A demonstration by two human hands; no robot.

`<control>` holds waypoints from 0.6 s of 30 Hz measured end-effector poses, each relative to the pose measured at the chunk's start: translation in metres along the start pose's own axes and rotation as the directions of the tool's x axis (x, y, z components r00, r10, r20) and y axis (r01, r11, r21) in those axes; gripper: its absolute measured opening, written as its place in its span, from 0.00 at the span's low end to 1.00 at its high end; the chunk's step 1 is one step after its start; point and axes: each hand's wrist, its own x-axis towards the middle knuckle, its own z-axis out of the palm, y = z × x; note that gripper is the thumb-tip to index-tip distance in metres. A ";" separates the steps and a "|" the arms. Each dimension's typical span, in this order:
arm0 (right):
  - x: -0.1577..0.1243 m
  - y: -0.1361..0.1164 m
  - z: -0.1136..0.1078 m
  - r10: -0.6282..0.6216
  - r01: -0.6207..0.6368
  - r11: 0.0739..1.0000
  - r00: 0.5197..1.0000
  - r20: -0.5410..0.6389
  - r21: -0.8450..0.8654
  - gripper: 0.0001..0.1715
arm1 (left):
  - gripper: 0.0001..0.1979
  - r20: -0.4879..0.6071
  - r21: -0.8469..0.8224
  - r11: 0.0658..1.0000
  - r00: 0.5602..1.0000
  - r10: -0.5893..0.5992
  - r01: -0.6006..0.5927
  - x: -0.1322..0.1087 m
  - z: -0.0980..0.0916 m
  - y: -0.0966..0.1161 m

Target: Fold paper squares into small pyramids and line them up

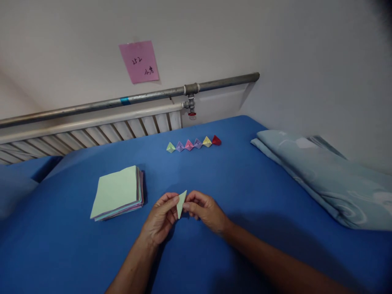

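Note:
A small folded piece of pale green paper (pixel 181 204) is held up between my hands, above the blue bed surface. My left hand (pixel 163 214) pinches it from the left, thumb pressed on its face. On the other side, the curled fingers of my right hand (pixel 206 208) close on its right edge; their tips are partly hidden behind the paper. Farther back lies a row of several folded paper shapes (pixel 189 145) in green, purple, pink, yellow and red, set side by side.
To the left lies a stack of square coloured paper (pixel 118 191), pale green on top. A folded light-blue blanket (pixel 318 175) rests at the right. Behind the blue sheet (pixel 245 171) run a metal pipe (pixel 159 95), a valve and a white radiator. A pink note (pixel 139 61) hangs on the wall.

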 end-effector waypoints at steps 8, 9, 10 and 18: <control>0.001 -0.002 0.001 0.060 -0.060 0.997 0.998 -0.004 0.054 0.11 | 0.18 0.022 -0.015 0.999 0.999 -0.038 0.038 0.000 -0.003 0.000; 0.001 -0.001 0.001 0.064 -0.064 0.996 0.998 -0.005 0.066 0.11 | 0.18 0.023 -0.020 0.998 0.998 -0.054 0.054 0.000 -0.003 0.001; 0.001 -0.001 0.001 0.065 -0.064 0.995 0.998 -0.003 0.073 0.11 | 0.18 0.024 -0.024 0.997 0.997 -0.069 0.070 0.000 -0.004 0.001; 0.000 0.002 0.000 0.049 -0.047 0.998 0.997 -0.062 0.028 0.04 | 0.16 0.005 0.095 0.994 0.998 0.058 -0.058 -0.001 -0.002 -0.002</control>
